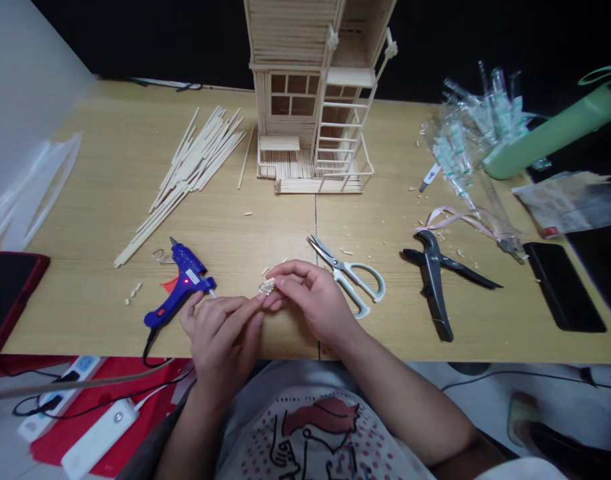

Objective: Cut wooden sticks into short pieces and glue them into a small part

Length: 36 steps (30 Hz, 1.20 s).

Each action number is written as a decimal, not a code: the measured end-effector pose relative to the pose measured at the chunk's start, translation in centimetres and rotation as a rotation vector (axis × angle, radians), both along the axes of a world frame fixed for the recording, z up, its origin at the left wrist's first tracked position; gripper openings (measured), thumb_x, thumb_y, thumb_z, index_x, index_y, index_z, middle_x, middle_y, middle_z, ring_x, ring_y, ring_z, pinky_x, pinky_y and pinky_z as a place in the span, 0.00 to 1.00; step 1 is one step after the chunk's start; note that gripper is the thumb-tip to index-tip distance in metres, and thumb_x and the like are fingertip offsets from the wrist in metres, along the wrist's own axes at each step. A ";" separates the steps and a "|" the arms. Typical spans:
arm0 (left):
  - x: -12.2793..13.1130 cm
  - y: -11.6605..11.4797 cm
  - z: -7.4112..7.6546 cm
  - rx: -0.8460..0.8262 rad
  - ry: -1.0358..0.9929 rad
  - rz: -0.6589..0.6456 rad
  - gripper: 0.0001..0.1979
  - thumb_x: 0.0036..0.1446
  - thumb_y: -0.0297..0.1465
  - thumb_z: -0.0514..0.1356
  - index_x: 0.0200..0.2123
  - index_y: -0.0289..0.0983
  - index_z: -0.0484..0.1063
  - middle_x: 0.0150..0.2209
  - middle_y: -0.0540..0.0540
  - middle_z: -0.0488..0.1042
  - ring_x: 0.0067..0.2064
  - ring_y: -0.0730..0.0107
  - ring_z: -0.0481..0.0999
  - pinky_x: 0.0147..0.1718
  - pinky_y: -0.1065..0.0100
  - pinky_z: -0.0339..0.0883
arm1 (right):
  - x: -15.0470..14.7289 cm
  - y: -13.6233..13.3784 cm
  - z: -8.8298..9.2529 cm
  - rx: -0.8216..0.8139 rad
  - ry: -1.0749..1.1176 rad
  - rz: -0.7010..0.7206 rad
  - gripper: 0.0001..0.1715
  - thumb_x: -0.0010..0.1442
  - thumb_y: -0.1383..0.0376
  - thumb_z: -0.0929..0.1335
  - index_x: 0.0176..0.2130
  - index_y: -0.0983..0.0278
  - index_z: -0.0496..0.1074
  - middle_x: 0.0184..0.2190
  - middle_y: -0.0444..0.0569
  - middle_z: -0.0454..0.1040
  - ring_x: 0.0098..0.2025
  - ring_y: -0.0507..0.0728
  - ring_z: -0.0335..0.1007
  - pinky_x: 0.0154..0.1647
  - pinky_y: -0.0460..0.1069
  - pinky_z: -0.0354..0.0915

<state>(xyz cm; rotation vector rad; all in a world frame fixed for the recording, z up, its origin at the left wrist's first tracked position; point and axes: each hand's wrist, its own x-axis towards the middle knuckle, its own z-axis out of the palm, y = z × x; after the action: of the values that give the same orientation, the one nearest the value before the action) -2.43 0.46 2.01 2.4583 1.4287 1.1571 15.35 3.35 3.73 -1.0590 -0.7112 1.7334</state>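
Head view: the right hand (312, 300) is closed in a pinch, thumb and fingers gripping a small clump of pale wood-stick fragments (268, 286) above the tabletop (90, 200), at about the middle of the front edge. The left hand (220, 340) is curled, with its extended fingers reaching to the clump; whether they bear on it cannot be determined. A blue hot glue gun (180, 287) lies on its side just beside the left hand, and white-handled scissors (348, 273) lie open just beside the right. Black metal shears (435, 280) lie farther right. Loose craft sticks (188, 177) and a stick-built model house (305, 100) stand beyond.
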 end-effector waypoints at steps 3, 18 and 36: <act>0.1 0.0 0.1 -0.011 -0.021 0.004 0.15 0.60 0.23 0.66 0.49 0.41 0.77 0.38 0.46 0.79 0.40 0.63 0.77 0.61 0.45 0.56 | -0.1 0.0 0.2 0.015 0.002 -0.021 0.12 0.59 0.59 0.74 0.39 0.61 0.71 0.24 0.41 0.79 0.27 0.51 0.78 0.35 0.46 0.74; -0.6 -2.0 -0.6 -0.202 0.089 0.066 0.07 0.63 0.29 0.65 0.43 0.45 0.79 0.39 0.49 0.80 0.42 0.64 0.78 0.62 0.46 0.52 | -0.4 -0.8 -0.9 0.421 -0.983 0.103 0.07 0.61 0.71 0.68 0.32 0.63 0.74 0.25 0.42 0.73 0.29 0.52 0.68 0.34 0.48 0.62; -1.2 -1.0 -0.9 -0.231 0.103 -0.046 0.10 0.64 0.29 0.64 0.49 0.42 0.74 0.54 0.42 0.80 0.58 0.55 0.76 0.64 0.46 0.55 | -1.9 -0.7 -0.9 0.445 -1.402 0.278 0.08 0.69 0.66 0.62 0.41 0.63 0.71 0.35 0.52 0.77 0.36 0.59 0.73 0.34 0.50 0.60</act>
<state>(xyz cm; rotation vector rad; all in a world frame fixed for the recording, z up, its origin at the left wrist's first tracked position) -3.59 -0.53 1.07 2.4058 1.4322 0.8158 13.44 2.65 2.83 -1.8174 -2.0384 0.6988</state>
